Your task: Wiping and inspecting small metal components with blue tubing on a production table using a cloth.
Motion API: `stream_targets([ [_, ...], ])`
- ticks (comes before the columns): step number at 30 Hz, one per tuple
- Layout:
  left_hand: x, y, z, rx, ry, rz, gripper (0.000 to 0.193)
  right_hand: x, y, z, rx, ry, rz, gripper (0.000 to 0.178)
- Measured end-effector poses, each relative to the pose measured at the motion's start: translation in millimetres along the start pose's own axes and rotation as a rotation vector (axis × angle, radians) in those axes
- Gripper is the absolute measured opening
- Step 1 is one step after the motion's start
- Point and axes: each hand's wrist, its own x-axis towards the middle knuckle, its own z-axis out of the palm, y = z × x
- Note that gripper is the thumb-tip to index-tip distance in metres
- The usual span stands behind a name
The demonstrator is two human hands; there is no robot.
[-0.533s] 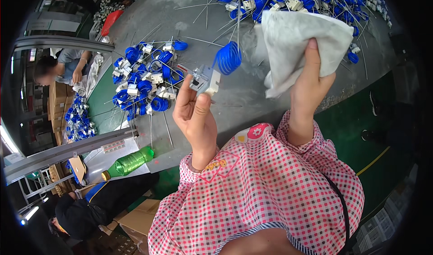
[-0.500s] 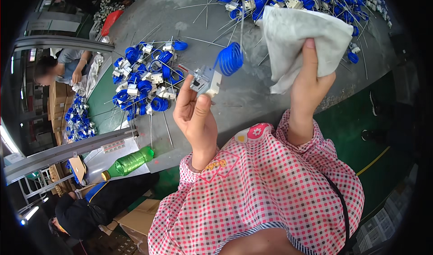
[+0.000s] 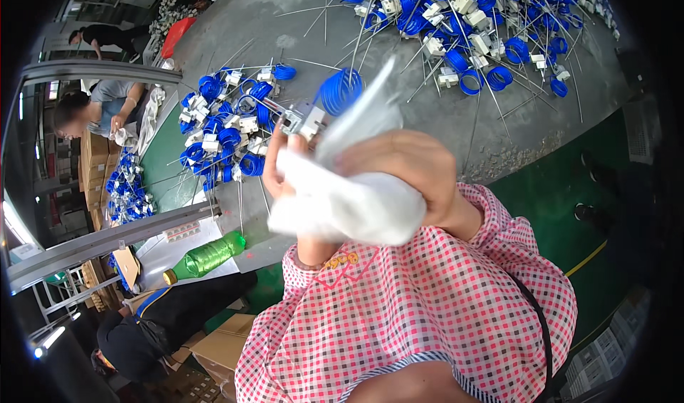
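Observation:
In my left hand (image 3: 273, 162) is a capillary thermostat (image 3: 305, 122) with a small white body, a metal bracket and a coil of blue tube (image 3: 339, 92), its thin metal probe pointing up. My right hand (image 3: 420, 162) grips a white cloth (image 3: 349, 209) that is blurred by motion. The cloth lies across the front of my left hand and hides part of its fingers and palm. One flap of it rises beside the thermostat's body; whether it touches the body I cannot tell.
A pile of similar blue-coiled thermostats (image 3: 226, 134) lies left on the grey table (image 3: 299, 43), with a larger pile (image 3: 470, 29) at the far right. A green bottle (image 3: 206, 257) lies at the lower left. Beyond the metal frame (image 3: 107, 71), another person (image 3: 107, 111) sits working.
My right hand has brought the cloth left and down, from above the table to my left hand. The thermostat has shifted slightly to the left, its coil now farther left too.

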Motion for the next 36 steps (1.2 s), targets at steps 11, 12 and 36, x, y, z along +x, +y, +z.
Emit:
stream_targets([
  [11, 4.8, 22.6, 5.0, 0.131, -0.363, -0.044, 0.035, -3.9, 21.4, -23.7, 0.126, 1.026, 0.409, 0.033],
  [12, 3.8, 23.4, 6.3, 0.129, -0.361, -0.043, 0.035, -7.0, 23.1, -18.7, 0.126, 1.024, 0.408, 0.033],
  [36, 16.1, 10.8, -0.1, 0.228, -0.458, 0.139, 0.035, -16.6, 37.0, -27.4, 0.194, 0.839, 0.559, 0.031],
])
